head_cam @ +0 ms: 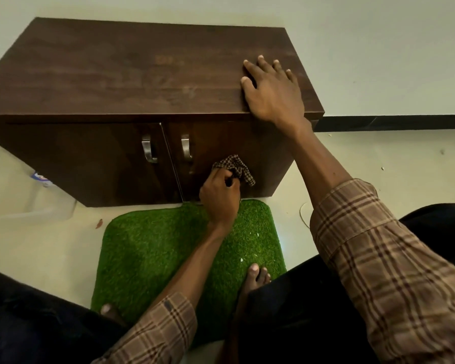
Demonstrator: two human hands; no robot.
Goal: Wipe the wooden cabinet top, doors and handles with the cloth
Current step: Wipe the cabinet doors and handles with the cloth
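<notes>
Left hand (220,199) reaches forward and low, fingers curled tight around the cloth (235,169), knuckles up, pressing it against the cabinet (116,74) front. Right hand (272,91) lies flat on the cabinet's top near its right front corner, fingers spread and straight, arm stretched out long, plaid sleeve pushed back past the forearm.

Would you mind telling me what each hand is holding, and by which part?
The left hand grips the checked cloth by its bunched lower end, against the right-hand door. The right hand holds nothing; it rests flat on the cabinet top.
</notes>
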